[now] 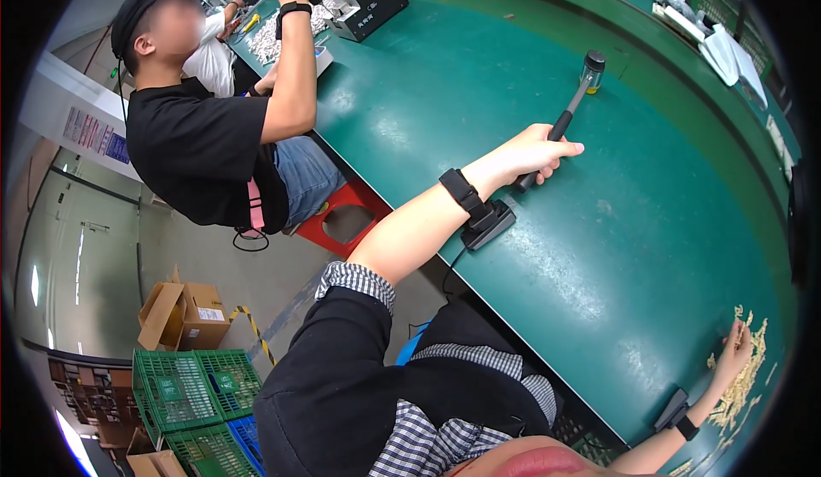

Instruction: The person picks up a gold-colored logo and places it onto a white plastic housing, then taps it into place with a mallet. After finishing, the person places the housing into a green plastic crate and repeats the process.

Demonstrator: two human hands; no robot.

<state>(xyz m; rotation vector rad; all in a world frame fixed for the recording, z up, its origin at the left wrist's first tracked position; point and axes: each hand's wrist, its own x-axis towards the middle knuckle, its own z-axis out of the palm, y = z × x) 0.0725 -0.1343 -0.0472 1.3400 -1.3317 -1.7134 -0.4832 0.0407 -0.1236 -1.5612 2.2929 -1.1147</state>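
Observation:
My left hand (pixel 540 154) is closed around the black grip of a mallet (pixel 571 109), held out over the green table. Its cylindrical head (pixel 592 72) has a dark face on top and yellow at the lower end. A black device (pixel 489 224) is strapped below my left wrist. At the far right, my right hand (pixel 731 359) is among small pale yellow pieces (pixel 742 387) scattered on the table. Its fingers look bent together on some of them, though they are small in view. Another black strapped device (pixel 672 409) sits at my right wrist.
A person in a black shirt (pixel 201 148) sits at the left, one hand raised. Beyond are a black-and-white machine (pixel 366 2) and a heap of white pieces (pixel 267 39). White parts (pixel 720 56) line the far right edge. Green crates (pixel 175 391) and cardboard boxes (pixel 203 316) stand lower left.

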